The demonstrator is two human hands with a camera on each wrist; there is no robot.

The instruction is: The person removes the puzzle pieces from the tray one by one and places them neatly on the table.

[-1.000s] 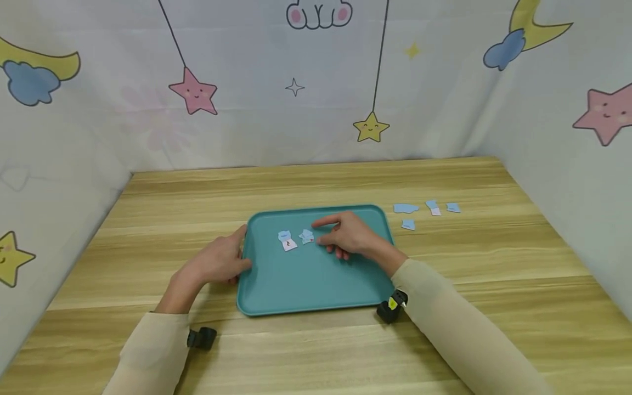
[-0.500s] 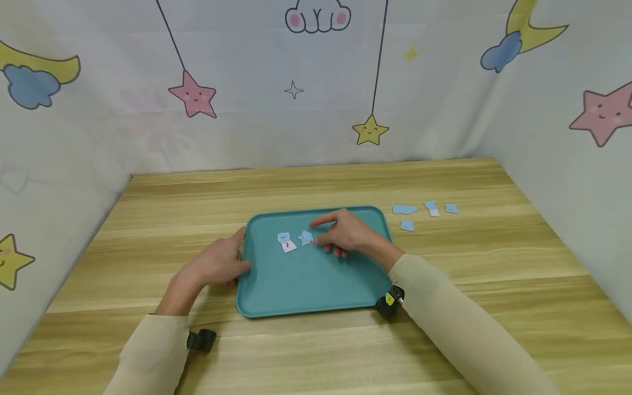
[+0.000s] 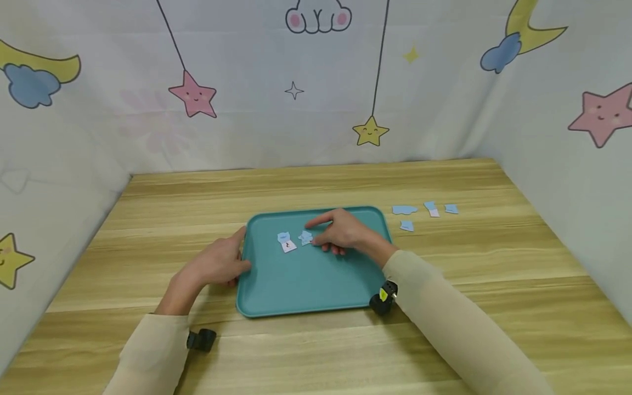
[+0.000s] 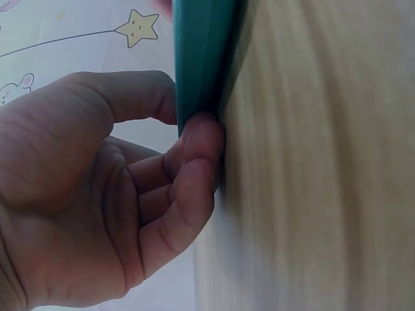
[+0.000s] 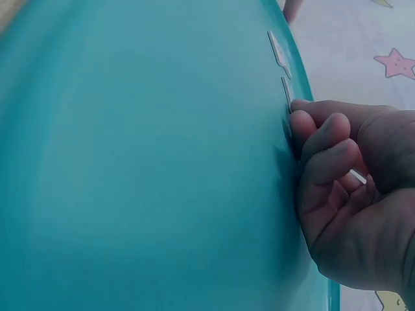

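The left hand (image 3: pixel 222 260) grips the left rim of the tray (image 3: pixel 306 282), thumb over the top and fingers curled at the underside. On the tray, toward its far side, lie two scraps: the left scrap (image 3: pixel 286 242), blue and white, and the right scrap (image 3: pixel 305 237), just beside it. The right hand (image 3: pixel 342 230) is over the tray, its thumb and index finger at the right scrap's right end (whether they pinch it, I cannot tell). Four more scraps (image 3: pixel 405 209) lie on the table (image 3: pixel 494 263), right of the tray.
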